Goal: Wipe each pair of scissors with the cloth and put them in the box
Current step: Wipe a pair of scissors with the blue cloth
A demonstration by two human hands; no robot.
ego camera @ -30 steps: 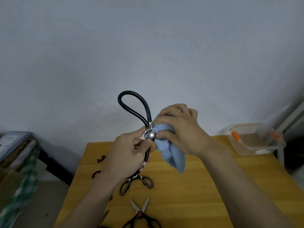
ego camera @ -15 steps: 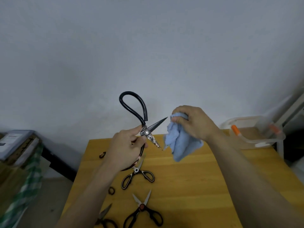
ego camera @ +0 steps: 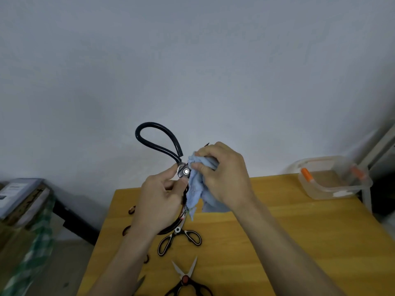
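Note:
My left hand grips a large pair of black-handled scissors near its silver pivot, one loop handle pointing up. My right hand holds a light blue cloth bunched around the blades, which are mostly hidden; only a dark tip shows above my fingers. On the wooden table lie a pair of black-and-white scissors and an open pair with a red pivot. The clear plastic box with orange clips sits at the table's far right corner.
More scissor handles peek out at the table's left edge behind my left arm, and a blade tip shows near the bottom. A stack of books and a green checked cloth lie to the left of the table. A grey wall rises behind.
My right hand brought the cloth back from the right onto the blades and wrapped it around them. The blades, bare and open half a second ago, are covered again.

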